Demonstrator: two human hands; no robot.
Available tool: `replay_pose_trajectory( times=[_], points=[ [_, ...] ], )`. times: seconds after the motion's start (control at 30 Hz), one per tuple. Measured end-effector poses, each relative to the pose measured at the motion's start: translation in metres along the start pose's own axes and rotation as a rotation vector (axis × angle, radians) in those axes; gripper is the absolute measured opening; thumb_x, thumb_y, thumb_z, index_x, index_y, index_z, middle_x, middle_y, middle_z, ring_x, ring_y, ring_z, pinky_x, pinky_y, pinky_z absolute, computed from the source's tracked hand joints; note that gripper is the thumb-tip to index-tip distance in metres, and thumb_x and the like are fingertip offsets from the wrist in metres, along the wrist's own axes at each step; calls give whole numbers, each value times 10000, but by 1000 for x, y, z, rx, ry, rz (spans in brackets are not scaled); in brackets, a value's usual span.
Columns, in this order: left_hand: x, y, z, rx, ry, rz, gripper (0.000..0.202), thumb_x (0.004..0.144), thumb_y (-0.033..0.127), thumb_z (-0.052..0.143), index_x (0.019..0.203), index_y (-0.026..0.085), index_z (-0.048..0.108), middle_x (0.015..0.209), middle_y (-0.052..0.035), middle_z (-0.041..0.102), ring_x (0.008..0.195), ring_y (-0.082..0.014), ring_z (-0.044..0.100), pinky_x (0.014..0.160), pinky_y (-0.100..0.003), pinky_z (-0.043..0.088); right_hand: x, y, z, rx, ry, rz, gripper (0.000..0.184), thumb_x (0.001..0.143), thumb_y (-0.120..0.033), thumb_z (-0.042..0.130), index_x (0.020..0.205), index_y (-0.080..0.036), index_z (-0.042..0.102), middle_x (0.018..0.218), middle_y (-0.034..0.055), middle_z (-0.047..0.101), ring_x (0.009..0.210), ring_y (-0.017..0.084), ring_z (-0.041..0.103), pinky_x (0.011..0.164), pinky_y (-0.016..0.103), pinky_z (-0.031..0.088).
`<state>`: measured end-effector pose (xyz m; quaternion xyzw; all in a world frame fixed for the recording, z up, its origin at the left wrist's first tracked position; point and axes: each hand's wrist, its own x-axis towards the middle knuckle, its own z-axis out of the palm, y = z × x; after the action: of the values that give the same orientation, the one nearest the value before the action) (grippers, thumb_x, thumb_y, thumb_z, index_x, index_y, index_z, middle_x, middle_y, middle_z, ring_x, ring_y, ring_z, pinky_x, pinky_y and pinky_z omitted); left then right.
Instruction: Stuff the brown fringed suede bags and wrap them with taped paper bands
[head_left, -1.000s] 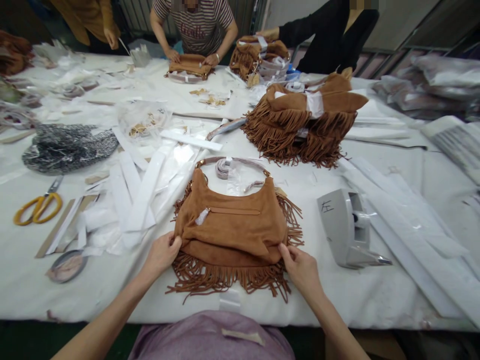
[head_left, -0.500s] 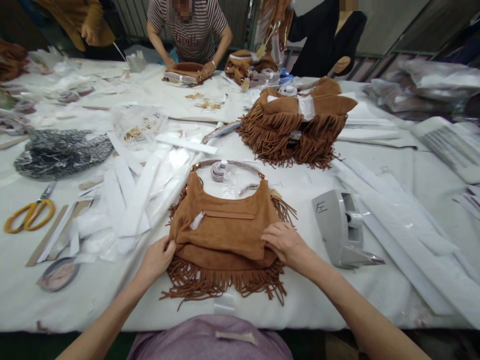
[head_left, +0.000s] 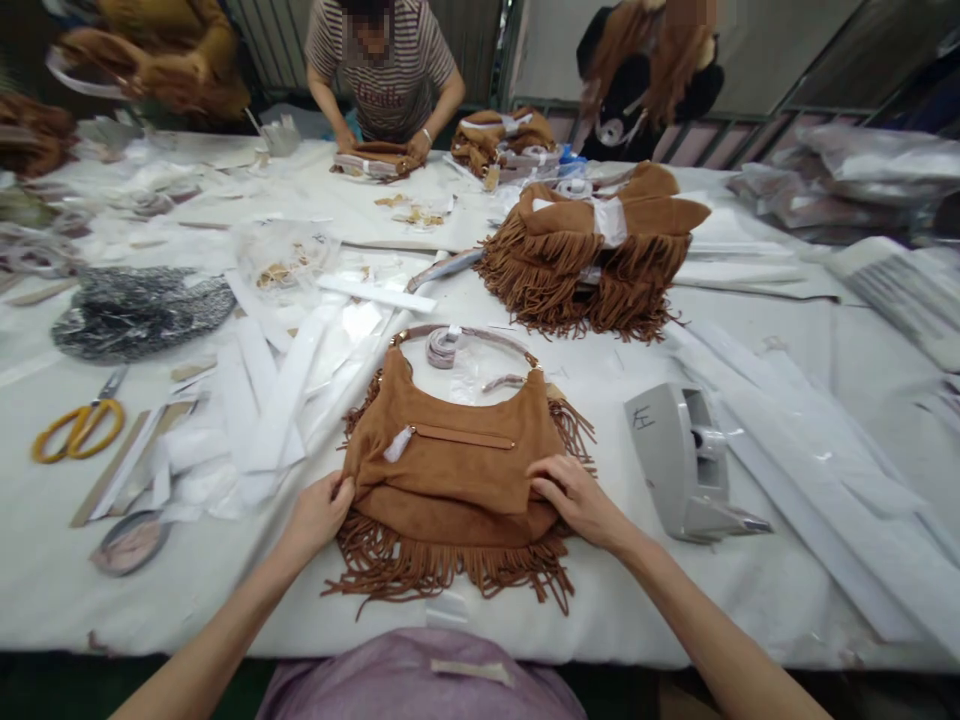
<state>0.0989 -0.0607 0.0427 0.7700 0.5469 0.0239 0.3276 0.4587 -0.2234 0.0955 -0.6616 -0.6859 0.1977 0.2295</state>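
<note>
A brown suede handbag (head_left: 457, 460) with fringe lies flat on the table in front of me, its handle (head_left: 480, 335) pointing away. A zipper with a white-wrapped pull runs across its face. My left hand (head_left: 322, 510) pinches the bag's lower left side. At the lower right side, my right hand (head_left: 570, 495) grips the suede, fingers bent over the edge. Inside the handle's loop lies a coiled, wrapped strap (head_left: 442, 347). The fringe (head_left: 450, 575) spreads out along the bag's near edge.
A grey tape dispenser (head_left: 679, 460) stands right of the bag; stacked fringed bags (head_left: 592, 250) lie beyond it. Yellow-handled scissors (head_left: 79, 430), a tape roll (head_left: 129, 543) and white strips (head_left: 277, 410) are at left. Across the table a person in a striped shirt (head_left: 382, 75) handles a bag.
Both my hands keep their hold on the handbag, which has barely moved. The view has shifted slightly. Across the table, the people at left and right now hold brown items.
</note>
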Motion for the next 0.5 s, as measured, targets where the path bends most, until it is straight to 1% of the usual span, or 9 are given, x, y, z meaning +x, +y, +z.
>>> replay_pose_trajectory(
  times=[0.03,0.07,0.1,0.17,0.23,0.37,0.43,0.47,0.5],
  points=[
    [0,2,0,-12,6,-1,307,882,309,328,830,169,597,804,-63,675,776,-212,607,684,-271,379,-4,-4,1,-40,63,-29,256,951,-376,404,1037,-211,581,952,64,643,917,201,567,833,388,432],
    [0,4,0,-18,13,-4,302,883,295,333,819,166,598,801,-66,675,770,-208,606,682,-271,376,-7,-9,2,-85,116,-80,272,927,-396,461,1103,-214,561,1028,83,635,976,218,559,862,411,424],
    [0,5,0,-19,22,-9,295,881,282,340,805,163,599,797,-69,675,762,-204,604,680,-270,372,-10,-14,3,-137,141,-155,325,891,-429,527,1137,-217,552,1092,100,619,1024,240,547,891,438,409],
    [1,6,0,-16,46,-20,281,879,259,354,783,159,599,796,-76,675,753,-199,601,678,-269,367,-13,-25,5,-244,141,-308,414,822,-476,623,1139,-216,563,1140,118,602,1048,269,535,932,481,368],
    [1,7,0,-24,63,-20,276,881,246,361,781,156,603,793,-81,672,756,-197,600,681,-269,369,-12,-34,9,-325,115,-391,415,800,-472,655,1107,-203,581,1092,115,618,996,266,550,932,486,352],
    [0,6,0,-54,77,18,292,899,262,358,771,160,600,737,-63,645,734,-189,587,688,-272,383,-5,-42,17,-394,42,-383,250,837,-354,630,998,-166,596,951,88,632,895,231,555,885,441,381],
    [-3,5,-1,-66,89,34,312,912,285,351,748,165,587,687,-43,615,695,-181,570,681,-276,391,-4,-40,19,-404,7,-365,173,855,-305,597,947,-159,591,887,75,618,853,219,545,849,420,401],
    [-5,5,-1,-71,95,34,320,920,301,343,754,166,581,677,-35,600,680,-178,560,678,-280,397,-4,-38,19,-405,1,-350,150,860,-292,583,927,-157,586,868,75,608,839,218,538,826,411,412],
    [-8,6,-1,-77,125,32,319,928,320,337,789,165,579,690,-31,593,672,-176,552,678,-286,405,-4,-35,20,-403,5,-331,138,861,-284,573,913,-156,581,867,80,601,833,221,533,803,404,421]
  ],
)
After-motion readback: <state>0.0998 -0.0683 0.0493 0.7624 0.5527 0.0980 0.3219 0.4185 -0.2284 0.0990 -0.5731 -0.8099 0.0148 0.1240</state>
